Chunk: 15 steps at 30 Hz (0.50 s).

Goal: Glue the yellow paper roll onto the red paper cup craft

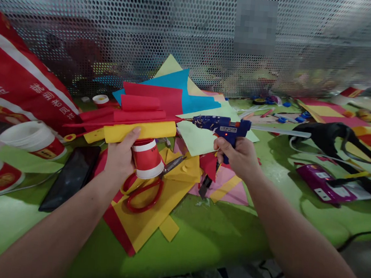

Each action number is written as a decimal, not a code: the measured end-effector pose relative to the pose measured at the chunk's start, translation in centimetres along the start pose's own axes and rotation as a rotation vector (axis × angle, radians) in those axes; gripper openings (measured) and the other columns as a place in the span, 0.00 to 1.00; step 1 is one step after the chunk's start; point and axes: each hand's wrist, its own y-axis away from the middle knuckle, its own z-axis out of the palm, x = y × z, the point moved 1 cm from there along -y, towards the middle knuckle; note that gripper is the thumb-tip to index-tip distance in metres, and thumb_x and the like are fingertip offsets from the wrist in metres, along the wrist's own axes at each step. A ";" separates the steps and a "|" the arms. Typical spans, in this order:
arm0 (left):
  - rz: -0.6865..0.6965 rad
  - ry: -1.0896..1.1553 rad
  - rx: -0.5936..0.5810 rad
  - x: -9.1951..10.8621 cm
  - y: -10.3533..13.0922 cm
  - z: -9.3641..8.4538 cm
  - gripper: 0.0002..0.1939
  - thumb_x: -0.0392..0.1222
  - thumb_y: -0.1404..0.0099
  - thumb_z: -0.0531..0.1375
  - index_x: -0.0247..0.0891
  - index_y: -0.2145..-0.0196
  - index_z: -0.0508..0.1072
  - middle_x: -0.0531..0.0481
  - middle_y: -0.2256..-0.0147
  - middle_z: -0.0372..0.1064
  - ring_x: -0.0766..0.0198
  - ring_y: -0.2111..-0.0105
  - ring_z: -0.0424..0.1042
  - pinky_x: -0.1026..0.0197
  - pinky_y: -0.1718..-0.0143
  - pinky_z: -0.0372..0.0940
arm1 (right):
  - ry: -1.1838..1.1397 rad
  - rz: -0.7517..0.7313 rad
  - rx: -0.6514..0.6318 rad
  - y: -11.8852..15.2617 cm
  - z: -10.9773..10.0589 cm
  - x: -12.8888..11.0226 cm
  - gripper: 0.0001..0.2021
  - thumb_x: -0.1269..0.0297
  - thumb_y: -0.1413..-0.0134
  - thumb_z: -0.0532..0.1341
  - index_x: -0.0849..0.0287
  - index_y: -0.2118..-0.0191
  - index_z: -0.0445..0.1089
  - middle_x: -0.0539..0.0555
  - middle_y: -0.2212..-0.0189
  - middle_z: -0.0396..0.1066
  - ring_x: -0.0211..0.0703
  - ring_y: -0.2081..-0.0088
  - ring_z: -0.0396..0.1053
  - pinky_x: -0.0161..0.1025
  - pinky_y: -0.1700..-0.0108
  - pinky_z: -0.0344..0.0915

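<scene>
My left hand is closed on a paper model made of rolled red and yellow paper, its thumb on the yellow part. A red and white paper cup shows just under the model; whether it is joined to it I cannot tell. My right hand grips a blue hot glue gun by its handle, a red light glowing on its side. The gun's nozzle points left, close to the right end of the model. A clear glue stick sticks out of the gun's back. Red-handled scissors lie below the cup.
Coloured paper sheets pile up behind the model. At left are a black phone, white cups and a red bag. A purple power strip with cables lies right. A perforated metal panel stands behind the green table.
</scene>
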 end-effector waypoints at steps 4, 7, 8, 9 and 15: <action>0.003 -0.015 0.007 0.0 0.0 0.1 0.12 0.30 0.54 0.66 0.39 0.70 0.73 0.53 0.66 0.76 0.64 0.65 0.74 0.63 0.62 0.70 | -0.001 -0.006 0.013 0.0 -0.1 0.1 0.20 0.46 0.57 0.61 0.59 0.80 0.63 0.45 0.90 0.59 0.31 0.88 0.58 0.31 0.85 0.53; -0.006 -0.014 0.010 0.1 0.0 0.1 0.14 0.30 0.55 0.66 0.39 0.69 0.73 0.53 0.65 0.76 0.63 0.63 0.74 0.61 0.60 0.70 | -0.013 -0.014 0.011 0.0 0.0 0.2 0.21 0.45 0.58 0.61 0.59 0.80 0.63 0.45 0.90 0.59 0.31 0.88 0.58 0.31 0.85 0.53; -0.011 -0.013 0.014 0.1 0.0 0.1 0.14 0.30 0.55 0.67 0.39 0.69 0.72 0.53 0.64 0.76 0.62 0.63 0.74 0.61 0.60 0.70 | -0.015 -0.014 0.008 0.0 0.0 0.3 0.21 0.44 0.58 0.61 0.59 0.80 0.63 0.45 0.89 0.59 0.31 0.88 0.58 0.32 0.85 0.53; -0.014 -0.014 0.018 0.0 0.0 0.1 0.14 0.30 0.55 0.67 0.39 0.68 0.72 0.53 0.64 0.76 0.62 0.62 0.74 0.60 0.60 0.70 | -0.015 -0.012 0.006 0.0 0.0 0.3 0.21 0.44 0.58 0.61 0.59 0.80 0.63 0.45 0.89 0.60 0.31 0.88 0.58 0.32 0.85 0.54; -0.014 -0.044 0.015 -0.1 -0.1 -0.1 0.14 0.32 0.56 0.67 0.40 0.69 0.73 0.53 0.64 0.76 0.60 0.62 0.74 0.59 0.60 0.71 | -0.006 -0.004 0.010 -0.1 -0.1 0.4 0.21 0.45 0.58 0.61 0.59 0.80 0.62 0.46 0.89 0.60 0.31 0.88 0.58 0.32 0.85 0.54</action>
